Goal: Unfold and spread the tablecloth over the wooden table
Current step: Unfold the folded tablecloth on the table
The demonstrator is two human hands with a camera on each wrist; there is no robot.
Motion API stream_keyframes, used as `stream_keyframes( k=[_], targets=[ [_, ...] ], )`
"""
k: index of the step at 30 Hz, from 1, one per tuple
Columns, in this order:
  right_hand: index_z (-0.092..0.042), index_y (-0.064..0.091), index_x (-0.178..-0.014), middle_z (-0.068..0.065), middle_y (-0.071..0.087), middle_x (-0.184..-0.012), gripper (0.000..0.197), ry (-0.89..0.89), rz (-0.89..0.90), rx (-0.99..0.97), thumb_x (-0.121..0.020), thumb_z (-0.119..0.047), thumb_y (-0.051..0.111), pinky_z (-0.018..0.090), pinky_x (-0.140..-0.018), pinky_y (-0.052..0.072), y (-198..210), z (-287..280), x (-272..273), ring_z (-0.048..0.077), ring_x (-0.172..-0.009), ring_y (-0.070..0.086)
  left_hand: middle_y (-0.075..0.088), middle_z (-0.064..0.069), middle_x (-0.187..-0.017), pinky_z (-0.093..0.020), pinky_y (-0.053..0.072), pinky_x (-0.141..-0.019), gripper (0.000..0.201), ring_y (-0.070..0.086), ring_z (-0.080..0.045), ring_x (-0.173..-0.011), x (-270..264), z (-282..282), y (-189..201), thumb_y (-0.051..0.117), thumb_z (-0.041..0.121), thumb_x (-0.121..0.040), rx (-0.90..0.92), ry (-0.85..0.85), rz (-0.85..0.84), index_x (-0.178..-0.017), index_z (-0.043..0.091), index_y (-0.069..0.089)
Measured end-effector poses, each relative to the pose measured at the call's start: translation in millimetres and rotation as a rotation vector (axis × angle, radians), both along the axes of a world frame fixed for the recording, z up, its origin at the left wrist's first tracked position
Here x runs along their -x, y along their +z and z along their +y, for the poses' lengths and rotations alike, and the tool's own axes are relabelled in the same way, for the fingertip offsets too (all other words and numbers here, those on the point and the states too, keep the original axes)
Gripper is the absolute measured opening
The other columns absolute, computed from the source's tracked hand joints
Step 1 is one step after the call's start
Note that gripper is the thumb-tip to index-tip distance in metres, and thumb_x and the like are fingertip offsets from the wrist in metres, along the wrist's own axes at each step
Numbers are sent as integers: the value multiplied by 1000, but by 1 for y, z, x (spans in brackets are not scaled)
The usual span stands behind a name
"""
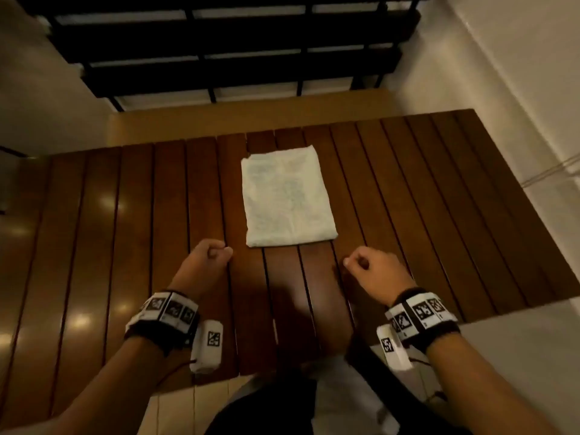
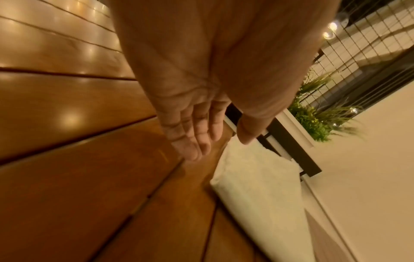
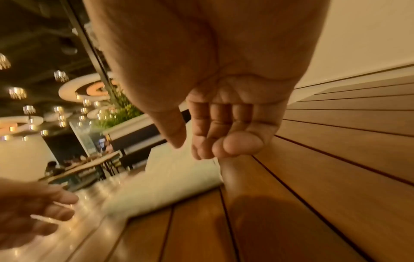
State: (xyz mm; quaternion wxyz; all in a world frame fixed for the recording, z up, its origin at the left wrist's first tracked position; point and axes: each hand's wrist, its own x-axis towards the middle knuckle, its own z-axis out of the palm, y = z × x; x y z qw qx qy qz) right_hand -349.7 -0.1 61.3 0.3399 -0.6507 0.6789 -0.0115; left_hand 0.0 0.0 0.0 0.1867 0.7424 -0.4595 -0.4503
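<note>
Head view: the tablecloth (image 1: 290, 197) lies fully folded as a pale rectangle near the middle of the slatted wooden table (image 1: 439, 215), its near edge just ahead of both hands. The left hand (image 1: 207, 262) and right hand (image 1: 373, 271) hover on either side of that near edge, fingers loosely curled, holding nothing and not touching the cloth. Black stair treads (image 1: 235, 45) rise beyond the table's far edge. Left wrist view: the left hand's fingers (image 2: 192, 134) hang relaxed and nearly straight above the slats, thumb apart, with the folded cloth's corner just beyond the fingertips; a green plant (image 2: 313, 117) stands behind. Right wrist view: the right hand's fingers (image 3: 215, 134) curl loosely with the thumb free, nothing between them, and the cloth's thick folded edge lies just ahead. Assessment: the task stands at the reach, with unfolding not yet begun. The next move calls for each hand to pinch only the top layer at a near corner; catching several layers would drag the whole bundle rather than open it.
</note>
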Motion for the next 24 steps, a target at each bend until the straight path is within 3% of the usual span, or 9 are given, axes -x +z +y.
stream_keyframes(
  k=[4, 7, 11, 16, 20, 24],
  targets=[
    [-26, 62, -93, -8, 65, -85, 20, -146, -115, 132, -91, -46, 60, 29, -67, 48, -4, -84, -21, 10, -80, 61, 67, 6, -103, -33, 55, -76, 54, 66, -13, -90, 19, -74, 11, 60, 52, -87, 10, 93, 21, -130, 21, 48],
    [-21, 59, -111, -4, 64, -92, 34, -148, -166, 94, -90, -48, 61, 36, -77, 53, -28, -151, -37, 17, -85, 62, 66, 3, -109, -39, 53, -86, 63, 64, -20, -100, 36, -118, -3, 65, 55, -81, -20, 92, 0, -130, 19, 48],
    [-17, 57, -117, 4, 68, -108, 38, -42, -190, -4, -90, -42, 64, 36, -79, 53, -73, -214, -51, 24, -96, 65, 64, 2, -110, -28, 47, -73, 44, 60, -17, -94, 56, -152, -20, 70, 40, -83, -31, 192, -80, -120, 20, 57],
    [-23, 55, -129, 4, 69, -118, 46, -7, -289, 22, -87, -38, 68, 41, -92, 53, -118, -270, -52, 25, -107, 65, 65, 7, -108, -31, 51, -79, 41, 61, -15, -96, 56, -198, -47, 73, 36, -81, 14, 289, -128, -117, 22, 60],
    [-20, 56, -127, 5, 69, -117, 45, 23, -310, 84, -87, -37, 70, 40, -91, 54, -119, -310, -57, 26, -106, 65, 62, 8, -100, -28, 46, -76, 37, 59, -14, -92, 53, -234, -46, 72, 35, -82, 69, 297, -178, -115, 21, 62],
    [-19, 57, -123, 4, 69, -112, 41, 82, -293, 111, -88, -35, 70, 40, -89, 54, -88, -319, -55, 24, -102, 65, 66, 7, -99, -33, 56, -79, 32, 64, -16, -93, 53, -234, -26, 72, 34, -83, 110, 352, -67, -111, 23, 60]
  ],
)
